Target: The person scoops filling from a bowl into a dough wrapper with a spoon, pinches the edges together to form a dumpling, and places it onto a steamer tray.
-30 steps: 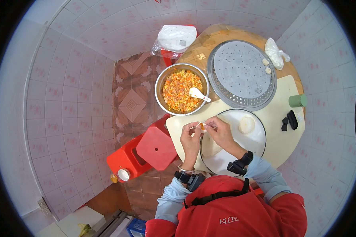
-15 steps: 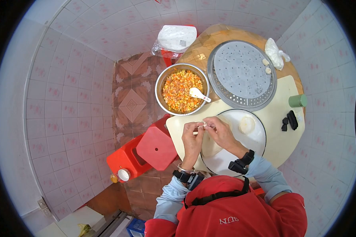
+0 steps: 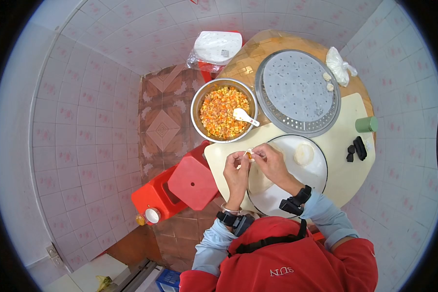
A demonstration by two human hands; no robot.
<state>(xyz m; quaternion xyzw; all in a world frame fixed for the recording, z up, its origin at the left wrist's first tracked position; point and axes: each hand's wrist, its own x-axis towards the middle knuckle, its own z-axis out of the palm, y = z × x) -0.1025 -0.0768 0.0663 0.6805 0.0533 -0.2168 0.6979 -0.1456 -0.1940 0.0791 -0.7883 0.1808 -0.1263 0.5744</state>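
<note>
Since likely light, soft and easy to tear, take the dumpling (image 3: 248, 155) by its dough rim, never across the filled belly. Held just above the desk (image 3: 216, 155) edge, between bowl (image 3: 193, 109) and plate (image 3: 316, 175), with fingers (image 3: 239, 158) of left hand (image 3: 237, 168) and right hand (image 3: 273, 163) pinching its top seam, orange filling showing. Probably tacky where pressed; squeeze lightly.

The fingers (image 3: 237, 157) have parted a little, so the dumpling (image 3: 248, 154) shows orange.

The bowl (image 3: 197, 114) and perforated tray (image 3: 297, 92) are shiny metal; the stool (image 3: 192, 181) is glossy red plastic; the board (image 3: 343, 168) is smooth, matt and cream-coloured.
</note>
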